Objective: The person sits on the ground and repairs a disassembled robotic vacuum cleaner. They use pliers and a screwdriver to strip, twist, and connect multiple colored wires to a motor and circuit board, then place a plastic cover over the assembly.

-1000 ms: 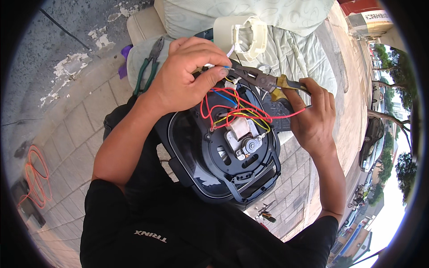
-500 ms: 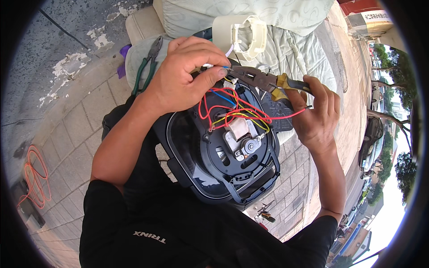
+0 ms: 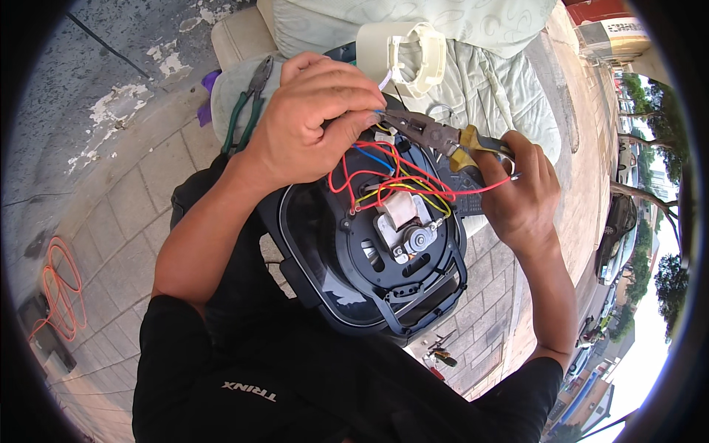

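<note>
My left hand (image 3: 310, 125) pinches a small blue wire end (image 3: 378, 112) above an opened black appliance (image 3: 310, 251). My right hand (image 3: 517, 192) grips long-nosed pliers (image 3: 436, 134) with yellow-and-dark handles, their tips meeting the wire at my left fingertips; whether they bite on it is hard to tell. Tangled red wires (image 3: 347, 171), with yellow and blue ones, loop over a motor (image 3: 413, 238) on the appliance's round plate. One red lead stretches across to my right fingers.
Behind lie pale cushions (image 3: 487, 26) with a cream plastic housing (image 3: 380, 40) and green-handled cutters (image 3: 251, 103). A coiled orange cord (image 3: 65, 273) is on the left pavement; small tools (image 3: 443, 356) lie below the appliance's right side. Parked cars (image 3: 613, 225) line the right.
The hands and pliers stay nearly in place. My left fingers have curled slightly further over the white piece, now mostly hidden; the view has shifted a little.
</note>
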The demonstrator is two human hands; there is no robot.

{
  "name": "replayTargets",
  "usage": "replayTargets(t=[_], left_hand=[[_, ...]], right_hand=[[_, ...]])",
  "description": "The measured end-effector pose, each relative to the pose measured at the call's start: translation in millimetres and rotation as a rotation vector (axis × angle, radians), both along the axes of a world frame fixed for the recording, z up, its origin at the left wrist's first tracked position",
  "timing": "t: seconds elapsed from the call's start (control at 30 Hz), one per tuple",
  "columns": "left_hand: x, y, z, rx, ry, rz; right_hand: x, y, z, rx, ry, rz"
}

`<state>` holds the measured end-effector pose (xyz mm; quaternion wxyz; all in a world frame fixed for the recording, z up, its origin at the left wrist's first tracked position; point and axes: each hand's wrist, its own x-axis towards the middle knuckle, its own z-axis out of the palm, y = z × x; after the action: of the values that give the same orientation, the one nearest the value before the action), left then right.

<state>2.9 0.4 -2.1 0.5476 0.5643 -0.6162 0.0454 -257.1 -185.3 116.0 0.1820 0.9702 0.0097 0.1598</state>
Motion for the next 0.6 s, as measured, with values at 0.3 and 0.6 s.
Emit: replayTargets(t=[0.3,0.6], left_hand=[[-3.5,-2.4,-0.9,-0.054,-0.004,0.015],[-2.6,-1.2,-1.3,-0.101,-0.076,0.026]], right_hand=[[-1.9,15.7,18.0,0.410,0.191,-0.197],[0.9,7.1,27.9,0.952,0.387,-0.260]])
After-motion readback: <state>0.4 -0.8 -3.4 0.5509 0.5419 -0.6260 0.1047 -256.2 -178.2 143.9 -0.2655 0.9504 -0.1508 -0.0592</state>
